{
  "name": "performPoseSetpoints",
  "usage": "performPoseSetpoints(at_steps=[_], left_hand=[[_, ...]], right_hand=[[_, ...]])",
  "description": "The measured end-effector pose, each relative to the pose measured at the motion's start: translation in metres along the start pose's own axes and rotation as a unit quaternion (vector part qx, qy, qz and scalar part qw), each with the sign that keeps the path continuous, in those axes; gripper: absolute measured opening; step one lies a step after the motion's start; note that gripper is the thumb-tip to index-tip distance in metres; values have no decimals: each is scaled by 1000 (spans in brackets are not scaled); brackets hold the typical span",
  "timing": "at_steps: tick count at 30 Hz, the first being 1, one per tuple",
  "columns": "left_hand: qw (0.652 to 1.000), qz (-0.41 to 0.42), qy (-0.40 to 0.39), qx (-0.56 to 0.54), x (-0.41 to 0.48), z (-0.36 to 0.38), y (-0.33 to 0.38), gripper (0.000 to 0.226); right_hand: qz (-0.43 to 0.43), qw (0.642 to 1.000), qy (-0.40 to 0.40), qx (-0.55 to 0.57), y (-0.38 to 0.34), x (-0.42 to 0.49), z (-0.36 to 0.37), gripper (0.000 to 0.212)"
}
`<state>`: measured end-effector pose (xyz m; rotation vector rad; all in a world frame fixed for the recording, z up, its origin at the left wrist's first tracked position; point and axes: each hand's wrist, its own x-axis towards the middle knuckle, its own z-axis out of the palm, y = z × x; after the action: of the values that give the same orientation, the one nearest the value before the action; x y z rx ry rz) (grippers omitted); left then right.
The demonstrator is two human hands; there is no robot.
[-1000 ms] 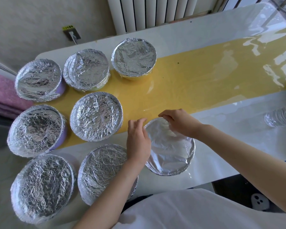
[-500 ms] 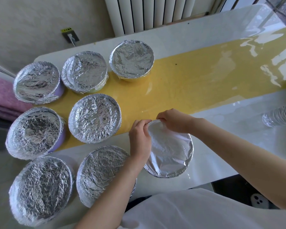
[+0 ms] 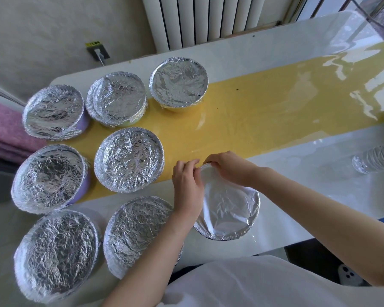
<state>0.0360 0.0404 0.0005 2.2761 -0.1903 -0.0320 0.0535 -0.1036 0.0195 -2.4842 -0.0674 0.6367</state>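
A round bowl covered with smooth aluminium foil [image 3: 230, 209] sits near the front edge of the white table [image 3: 297, 209]. My left hand [image 3: 187, 185] lies along its left rim, fingertips pinching the foil at the far edge. My right hand [image 3: 228, 167] curls over the same far edge from the right, gripping the foil rim. The fingertips of both hands almost meet there. The bowl under the foil is hidden.
Several other foil-covered bowls stand to the left, such as one [image 3: 129, 159] on the yellow strip [image 3: 264, 111] and one [image 3: 138, 231] beside my left forearm. A clear plastic bottle [image 3: 377, 158] lies at the right edge. A radiator [image 3: 208, 18] is behind the table.
My left hand slid up the bowl's left rim to the far edge, closing on the foil beside my right hand. The right hand stayed at the far rim.
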Motion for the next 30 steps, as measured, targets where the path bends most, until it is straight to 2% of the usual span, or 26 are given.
performPoseSetpoints(at_steps=[4, 15, 22, 26, 30], left_hand=[[1000, -21, 11, -19, -3, 2, -2, 10], [1000, -18, 20, -7, -3, 5, -1, 9], [999, -18, 37, -22, -10, 5, -3, 8], [999, -17, 21, -21, -10, 7, -1, 10], [1000, -24, -3, -12, -6, 8, 1, 19]], right_hand=[[-16, 1000, 24, 8, 1, -3, 3, 35], [-15, 1000, 17, 0, -5, -1, 0, 45], [-5, 999, -31, -36, -14, 7, -3, 41], [41, 995, -87, 22, -14, 10, -13, 37], [75, 991, -62, 92, -9, 6, -19, 35]])
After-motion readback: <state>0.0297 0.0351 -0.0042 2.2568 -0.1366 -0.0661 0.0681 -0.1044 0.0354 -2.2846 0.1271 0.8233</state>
